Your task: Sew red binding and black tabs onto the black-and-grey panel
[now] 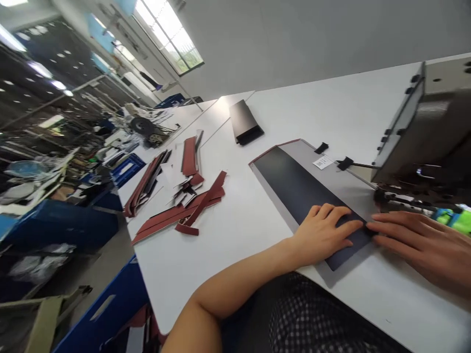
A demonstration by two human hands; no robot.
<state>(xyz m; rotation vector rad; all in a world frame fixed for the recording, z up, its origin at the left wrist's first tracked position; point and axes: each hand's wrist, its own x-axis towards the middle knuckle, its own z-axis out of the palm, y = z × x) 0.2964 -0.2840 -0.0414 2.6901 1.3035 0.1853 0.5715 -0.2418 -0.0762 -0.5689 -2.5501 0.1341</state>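
Note:
A dark, flat rectangular sheet (290,176) lies on a larger grey panel (312,152) with a dark red edge at its far end. My left hand (326,230) rests on the near part of the dark sheet, fingers spread. At the near right corner, the fingertips of my right hand (415,240) touch the sheet's edge, with the fingers stretched out. A white label (322,162) and two black tabs sit along the panel's right edge. Just beyond my right hand stands the sewing machine (434,132), its head over the panel's right side.
Dark red strips (176,215) and scraps lie on the left of the white table (235,260). A stack of dark panels (246,122) sits farther back. Blue bins (106,304) stand beside the table's left edge. A grey wall (312,39) rises behind.

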